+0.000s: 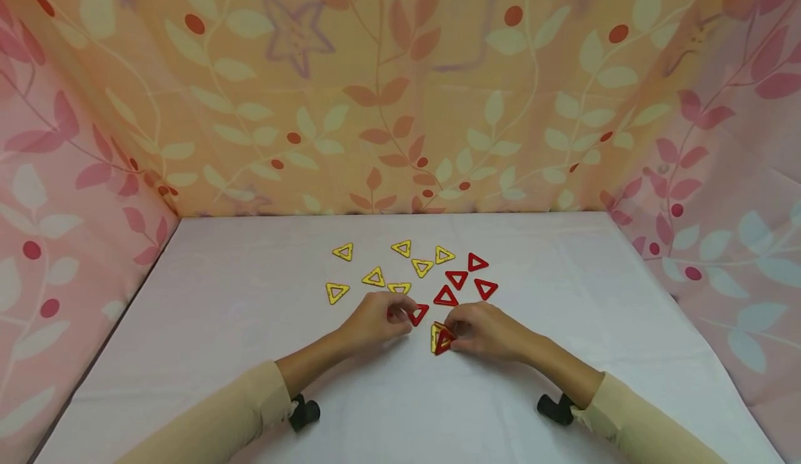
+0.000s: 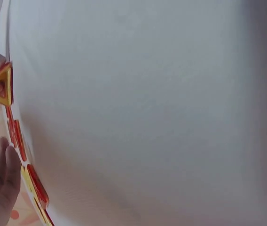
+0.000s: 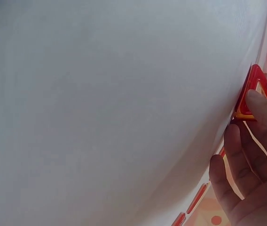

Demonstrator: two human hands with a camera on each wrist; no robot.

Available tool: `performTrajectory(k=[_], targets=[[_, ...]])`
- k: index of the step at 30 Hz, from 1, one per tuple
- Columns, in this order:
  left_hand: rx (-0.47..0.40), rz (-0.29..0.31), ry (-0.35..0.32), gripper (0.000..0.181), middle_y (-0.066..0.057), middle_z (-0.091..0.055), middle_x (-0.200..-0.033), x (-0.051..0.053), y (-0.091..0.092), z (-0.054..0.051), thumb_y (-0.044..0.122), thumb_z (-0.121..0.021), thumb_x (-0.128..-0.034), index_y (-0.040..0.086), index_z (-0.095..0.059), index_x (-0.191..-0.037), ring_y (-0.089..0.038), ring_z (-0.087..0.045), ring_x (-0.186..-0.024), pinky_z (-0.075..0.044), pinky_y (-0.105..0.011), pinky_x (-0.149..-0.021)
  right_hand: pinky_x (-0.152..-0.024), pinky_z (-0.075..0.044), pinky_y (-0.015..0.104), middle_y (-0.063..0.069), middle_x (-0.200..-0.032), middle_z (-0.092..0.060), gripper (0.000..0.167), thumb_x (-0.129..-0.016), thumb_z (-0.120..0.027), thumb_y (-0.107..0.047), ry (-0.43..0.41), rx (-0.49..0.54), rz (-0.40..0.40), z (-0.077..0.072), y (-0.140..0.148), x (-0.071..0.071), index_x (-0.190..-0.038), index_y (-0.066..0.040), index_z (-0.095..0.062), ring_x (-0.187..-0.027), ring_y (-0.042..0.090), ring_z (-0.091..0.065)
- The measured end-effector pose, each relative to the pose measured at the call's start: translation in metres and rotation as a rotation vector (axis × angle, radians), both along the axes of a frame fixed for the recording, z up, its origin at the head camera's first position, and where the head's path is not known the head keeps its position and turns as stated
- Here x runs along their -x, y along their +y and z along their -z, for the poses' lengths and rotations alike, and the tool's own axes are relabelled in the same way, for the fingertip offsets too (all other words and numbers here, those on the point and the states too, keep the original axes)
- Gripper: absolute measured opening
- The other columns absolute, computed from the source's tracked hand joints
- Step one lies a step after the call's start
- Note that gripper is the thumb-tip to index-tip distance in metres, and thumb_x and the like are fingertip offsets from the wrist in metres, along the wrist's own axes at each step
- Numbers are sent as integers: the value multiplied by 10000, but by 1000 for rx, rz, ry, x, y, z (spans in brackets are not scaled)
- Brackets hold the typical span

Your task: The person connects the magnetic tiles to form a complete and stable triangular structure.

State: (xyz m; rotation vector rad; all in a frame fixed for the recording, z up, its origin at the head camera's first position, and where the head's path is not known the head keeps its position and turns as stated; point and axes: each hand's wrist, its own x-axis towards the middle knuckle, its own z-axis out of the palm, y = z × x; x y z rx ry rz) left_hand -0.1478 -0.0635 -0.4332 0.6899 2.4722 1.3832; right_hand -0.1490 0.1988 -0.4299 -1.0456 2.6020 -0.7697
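My right hand [image 1: 488, 328] pinches red and yellow triangular magnetic tiles [image 1: 441, 339], set together and raised on edge just above or on the tabletop. In the right wrist view the thumb of my right hand [image 3: 255, 174] presses the red triangle [image 3: 256, 70]. The left wrist view shows a yellow face [image 2: 5, 96] of the same piece. My left hand [image 1: 375, 321], fingers loosely bent, hovers beside a flat red triangle [image 1: 418, 314]; some red also shows behind its fingers. Nothing is visibly held by my left hand [image 2: 2, 183].
Several yellow triangles [image 1: 336, 293] lie spread beyond my left hand. Several red triangles [image 1: 485, 289] lie in a group beyond my right hand. A white cloth [image 1: 238, 297] covers the table, and floral curtains [image 1: 375, 102] hang at the back and sides.
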Motion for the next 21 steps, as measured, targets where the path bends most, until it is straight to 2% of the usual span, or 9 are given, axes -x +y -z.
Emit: performTrajectory(k=[5, 8, 12, 21], targets=[[10, -11, 62, 328, -76, -706, -1149, 8, 3, 0, -7, -713, -876, 24, -682, -1202, -207, -627, -1021, -544, -334, -858, -795, -527, 261, -155, -929, -648, 218, -845, -806, -199, 25, 3, 7, 1, 2, 2, -1041, -175, -715, -858, 53, -595], [34, 4, 63, 392, -85, -679, -1232, 12, 4, 1, -25, -703, -878, 25, -650, -1263, -216, -613, -1095, -546, -342, -868, -783, -523, 257, -155, -921, -645, 221, -842, -809, -199, 29, 7, 12, 1, 2, 2, -1040, -172, -715, -848, 56, -594], [85, 25, 67, 427, -65, -669, -1250, 17, 5, 5, -35, -693, -881, 40, -631, -1297, -201, -605, -1077, -536, -296, -853, -777, -523, 254, -155, -924, -643, 235, -844, -809, -206, 22, 7, 16, 1, 2, 2, -1056, -172, -714, -848, 62, -593], [229, 23, 104, 465, -20, -676, -1231, 18, 9, 5, 56, -759, -865, 80, -629, -1311, -146, -604, -1147, -484, -330, -994, -766, -522, 247, -130, -933, -652, 266, -844, -808, -204, 40, 2, 6, -2, 2, 5, -1085, -148, -712, -839, 81, -594]])
